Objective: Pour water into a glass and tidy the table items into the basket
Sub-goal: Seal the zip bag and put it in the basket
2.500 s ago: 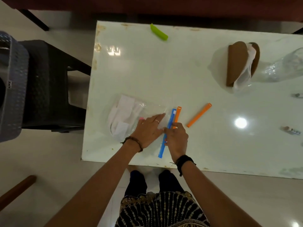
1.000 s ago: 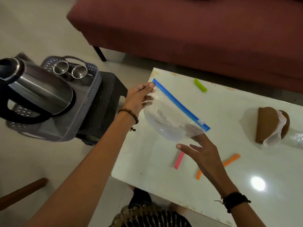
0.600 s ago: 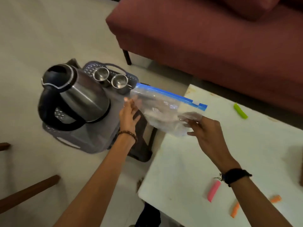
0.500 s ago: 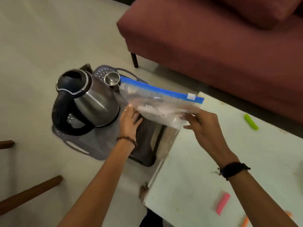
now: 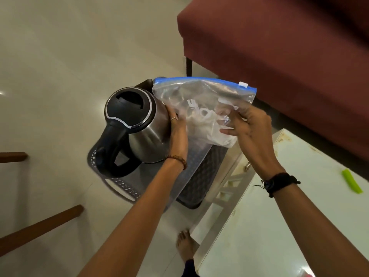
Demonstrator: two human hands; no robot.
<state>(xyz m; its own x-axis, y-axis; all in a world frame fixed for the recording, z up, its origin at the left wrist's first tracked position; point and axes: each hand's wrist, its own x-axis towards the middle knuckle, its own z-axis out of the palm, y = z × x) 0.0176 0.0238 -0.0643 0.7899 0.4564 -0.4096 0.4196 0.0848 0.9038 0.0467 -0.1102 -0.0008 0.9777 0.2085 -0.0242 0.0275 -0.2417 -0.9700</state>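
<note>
Head view, sole entry. Step in hand, by judgement: tidying, with a zip bag [image 5: 201,108] held over the basket [image 5: 127,188]; no glass is in sight, so the pouring cannot be judged. Left hand [image 5: 178,126]: fingers closed on the bag's left edge, just beside the kettle [image 5: 139,126]. Right hand [image 5: 249,124]: fingers pinching the bag's lower right side. Bag: clear, blue zip strip along the top with a white slider at its right end; holds pale folded items, kind not legible. Basket: grey, perforated, set on a dark stool beside the tabletop [image 5: 279,226]; holds the steel kettle, upright, black lid shut, handle toward the camera. The next move likely calls for lowering the bag into the free basket space right of the kettle, then letting go. A green clip [image 5: 352,183] remains on the tabletop.
</note>
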